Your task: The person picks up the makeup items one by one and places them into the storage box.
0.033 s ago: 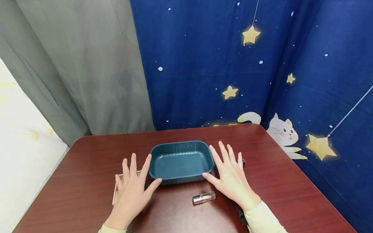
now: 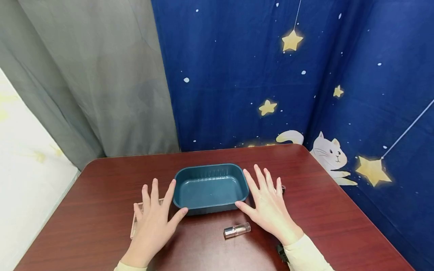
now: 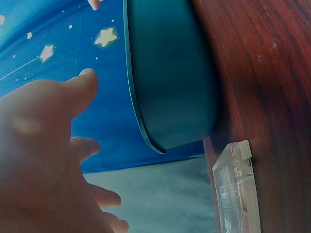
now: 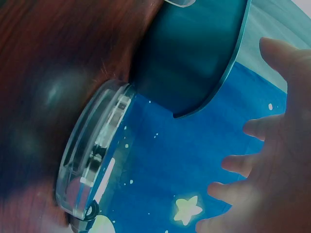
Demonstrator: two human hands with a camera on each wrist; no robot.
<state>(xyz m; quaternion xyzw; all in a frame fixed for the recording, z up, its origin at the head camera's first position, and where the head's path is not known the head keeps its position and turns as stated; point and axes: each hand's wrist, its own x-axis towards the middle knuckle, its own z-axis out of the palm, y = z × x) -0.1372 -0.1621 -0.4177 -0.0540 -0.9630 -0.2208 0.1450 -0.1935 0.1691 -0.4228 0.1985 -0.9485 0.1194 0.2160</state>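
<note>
A dark teal plastic tub (image 2: 210,190) stands on the table between my two hands. My left hand (image 2: 154,224) hovers by its left side with fingers spread, holding nothing. Partly hidden under that hand lies a flat pinkish case with a clear, lettered lid (image 3: 235,189). My right hand (image 2: 269,205), its fingers also spread, is above the table at the tub's right side. Below it, a clear rounded case (image 4: 95,150) lies beside the tub, mostly covered in the head view. In front of the tub lies a silver tube with a clear end (image 2: 237,230), resembling a lipstick.
The reddish-brown wooden table (image 2: 322,226) has rounded far corners. Behind it hang a grey curtain (image 2: 101,75) and a blue curtain with stars and a white cat (image 2: 237,75). A pale surface (image 2: 27,169) borders the left side.
</note>
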